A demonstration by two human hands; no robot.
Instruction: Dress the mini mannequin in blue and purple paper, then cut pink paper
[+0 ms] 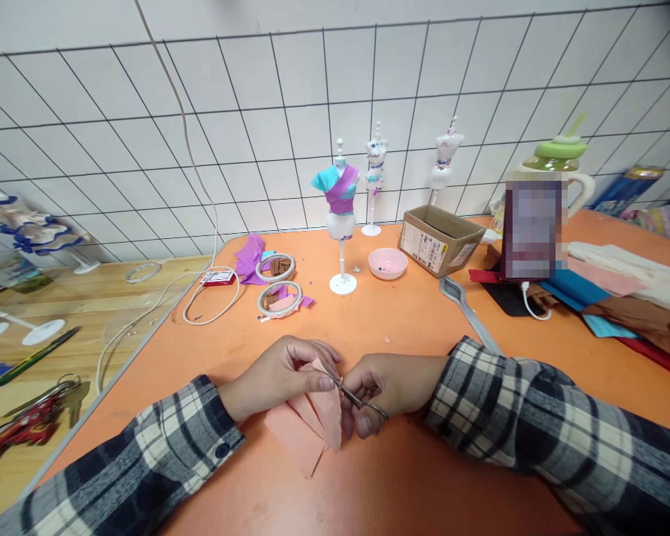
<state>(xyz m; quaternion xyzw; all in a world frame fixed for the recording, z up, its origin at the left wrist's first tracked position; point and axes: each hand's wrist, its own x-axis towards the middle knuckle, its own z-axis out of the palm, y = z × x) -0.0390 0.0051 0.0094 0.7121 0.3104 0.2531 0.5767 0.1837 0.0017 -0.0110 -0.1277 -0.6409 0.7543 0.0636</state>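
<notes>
Pink folded paper [306, 424], fanned into pleats, is pinched between the thumb and fingers of my left hand [287, 376]. My right hand [380, 383] is closed round small metal scissors [357, 400], whose blades reach the paper's upper right edge by my left thumb. How far the blades are apart is hard to make out. Beyond my hands stands a small white dress form [342, 223] wrapped in purple and turquoise strips.
Two tape rolls [280, 299] lie left of the dress form near purple scraps [251, 257]. A pink bowl [388, 263], a cardboard box [440, 240] and a propped phone [531, 231] stand to the right. Coloured paper strips [619, 298] are heaped farther right. Keys [61, 394] lie left.
</notes>
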